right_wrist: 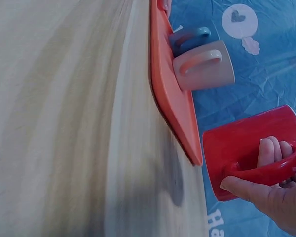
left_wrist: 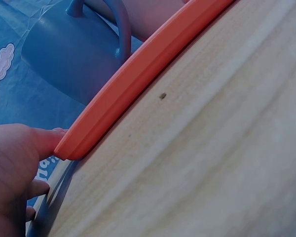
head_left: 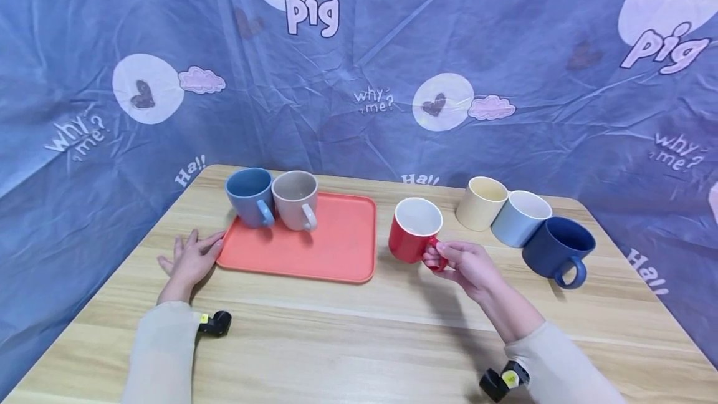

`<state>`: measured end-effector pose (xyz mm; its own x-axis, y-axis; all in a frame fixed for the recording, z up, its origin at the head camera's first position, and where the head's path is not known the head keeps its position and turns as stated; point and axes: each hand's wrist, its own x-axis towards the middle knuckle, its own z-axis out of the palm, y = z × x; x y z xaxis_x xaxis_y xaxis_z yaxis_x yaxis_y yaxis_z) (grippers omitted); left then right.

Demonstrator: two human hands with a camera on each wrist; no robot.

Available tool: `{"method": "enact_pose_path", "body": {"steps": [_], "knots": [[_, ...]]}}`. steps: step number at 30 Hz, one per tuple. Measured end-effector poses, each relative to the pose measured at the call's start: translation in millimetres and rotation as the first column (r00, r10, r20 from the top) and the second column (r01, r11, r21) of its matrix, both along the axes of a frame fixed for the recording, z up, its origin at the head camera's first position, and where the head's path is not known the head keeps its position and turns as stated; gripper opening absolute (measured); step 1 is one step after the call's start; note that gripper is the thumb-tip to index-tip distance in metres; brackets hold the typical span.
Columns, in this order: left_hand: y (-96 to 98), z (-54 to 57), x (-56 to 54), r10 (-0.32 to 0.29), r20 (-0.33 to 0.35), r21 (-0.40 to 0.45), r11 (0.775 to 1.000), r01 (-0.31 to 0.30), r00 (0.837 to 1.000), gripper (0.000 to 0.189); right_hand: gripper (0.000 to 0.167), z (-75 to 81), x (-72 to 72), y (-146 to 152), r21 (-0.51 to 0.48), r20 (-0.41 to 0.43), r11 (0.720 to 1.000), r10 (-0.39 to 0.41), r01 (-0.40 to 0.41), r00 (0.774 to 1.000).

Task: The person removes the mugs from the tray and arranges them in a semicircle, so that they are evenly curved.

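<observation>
My right hand (head_left: 468, 265) grips the handle of a red mug (head_left: 405, 243), white inside, held upright just off the right end of an orange-red tray (head_left: 342, 257). In the right wrist view, fingers pass through the handle of the red mug (right_wrist: 251, 143) and the thumb lies along it. My left hand (head_left: 193, 259) touches the tray's left edge with its fingers spread loosely. A blue mug (head_left: 247, 198) and a grey mug (head_left: 294, 201) stand side by side at the tray's back left, handles facing front right.
Right of the red mug, a cream mug (head_left: 479, 207), a light blue mug (head_left: 517, 222) and a navy mug (head_left: 552, 248) stand in a slanting row on the wooden table (head_left: 336, 348). A blue printed cloth (head_left: 336, 129) hangs behind the table.
</observation>
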<state>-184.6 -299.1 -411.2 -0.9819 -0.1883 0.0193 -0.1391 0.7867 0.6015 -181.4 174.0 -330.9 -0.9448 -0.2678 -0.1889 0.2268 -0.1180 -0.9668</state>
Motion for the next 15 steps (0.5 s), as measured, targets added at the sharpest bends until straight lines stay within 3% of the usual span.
{"method": "enact_pose_path", "body": {"steps": [8, 15], "knots": [[-0.1, 0.7, -0.2, 0.004, 0.003, -0.005, 1.0, -0.004, 1.0, 0.052, 0.024, -7.7, 16.9, 32.9, -0.083, -0.018, 0.995, 0.048, -0.05, 0.999], [0.2, 0.4, -0.2, 0.001, 0.004, -0.003, 1.0, -0.001, 1.0, 0.053, 0.029, -19.1, 28.7, 69.9, -0.223, -0.104, 0.963, 0.134, -0.155, 0.986]]}}
